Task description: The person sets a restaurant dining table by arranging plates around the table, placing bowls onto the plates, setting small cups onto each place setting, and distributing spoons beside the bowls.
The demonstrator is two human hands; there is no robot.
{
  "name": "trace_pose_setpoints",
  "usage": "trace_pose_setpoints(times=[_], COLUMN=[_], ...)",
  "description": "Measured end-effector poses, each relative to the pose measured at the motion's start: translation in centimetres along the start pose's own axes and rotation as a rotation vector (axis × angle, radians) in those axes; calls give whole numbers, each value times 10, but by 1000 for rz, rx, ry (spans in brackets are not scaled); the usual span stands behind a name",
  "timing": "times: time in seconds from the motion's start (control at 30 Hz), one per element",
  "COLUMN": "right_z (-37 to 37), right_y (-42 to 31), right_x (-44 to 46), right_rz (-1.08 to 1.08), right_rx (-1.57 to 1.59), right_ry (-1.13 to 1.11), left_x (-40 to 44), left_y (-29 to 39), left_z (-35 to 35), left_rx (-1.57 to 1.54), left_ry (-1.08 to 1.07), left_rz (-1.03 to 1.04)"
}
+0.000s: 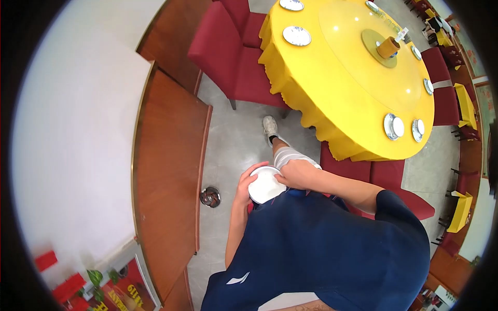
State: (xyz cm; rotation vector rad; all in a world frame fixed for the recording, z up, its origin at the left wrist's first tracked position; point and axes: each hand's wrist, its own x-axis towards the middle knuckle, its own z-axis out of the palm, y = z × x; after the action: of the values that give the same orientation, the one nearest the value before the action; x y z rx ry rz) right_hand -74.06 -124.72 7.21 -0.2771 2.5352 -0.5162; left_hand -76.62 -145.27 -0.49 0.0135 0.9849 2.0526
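Observation:
A round white dish (266,185) is held close in front of the dark blue shirt. My left hand (245,182) grips its left edge, with the thumb over the rim and the fingers around the outside. My right hand (294,174) is closed at the dish's right edge, its thumb on the rim; most of its fingers are hidden behind the wrist side. Whether the dish is one piece or a stack cannot be made out.
A round table with a yellow cloth (337,88) stands ahead right, bearing plates (296,36), bowls (398,127) and a brown container (389,47). Red chairs (249,78) surround it. Wood panelling (168,155) is at left, with a dark object (210,197) on the floor beside it.

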Motion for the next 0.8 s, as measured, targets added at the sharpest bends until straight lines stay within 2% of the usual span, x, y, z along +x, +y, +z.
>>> trace_pose_setpoints(times=[0.07, 0.13, 0.2, 0.27, 0.33, 0.37, 0.47, 0.53, 0.57, 0.63, 0.67, 0.73, 0.8], right_z=[-17, -42, -75, -116, -159, -171, -175, -171, -166, -161, -159, -151, -138], right_y=[24, 50, 81, 118, 162, 193, 315, 391, 407, 449, 461, 476, 491], right_x=[28, 58, 87, 117, 151, 173, 260, 311, 313, 346, 351, 367, 378], right_rz=[-78, -100, -122, -87, 91, 169, 451, 576, 606, 743, 741, 910, 912], right_rx=[222, 290, 370, 435, 571, 637, 747, 806, 892, 1022, 1035, 1104, 1064], right_ry=[-32, -7, 5, 155, 198, 310, 533, 672, 784, 869, 876, 819, 833], left_x=[30, 66, 100, 135, 170, 191, 243, 268, 259, 274, 275, 282, 291], left_y=[15, 15, 21, 55, 82, 101, 136, 150, 148, 162, 166, 177, 185], left_z=[-1, -24, -39, -29, -36, -25, -19, -20, -12, -8, -3, -2, -6], left_rx=[-61, 17, -156, -159, -154, -144, 36, 43, -1, -38, -24, -11, 12], left_ry=[11, 2, 262, 361, 310, 345, 398, 454, 476, 522, 519, 562, 560], left_rz=[16, 14, -76, -135, -77, -76, -52, -68, -46, -38, -38, -12, -11])
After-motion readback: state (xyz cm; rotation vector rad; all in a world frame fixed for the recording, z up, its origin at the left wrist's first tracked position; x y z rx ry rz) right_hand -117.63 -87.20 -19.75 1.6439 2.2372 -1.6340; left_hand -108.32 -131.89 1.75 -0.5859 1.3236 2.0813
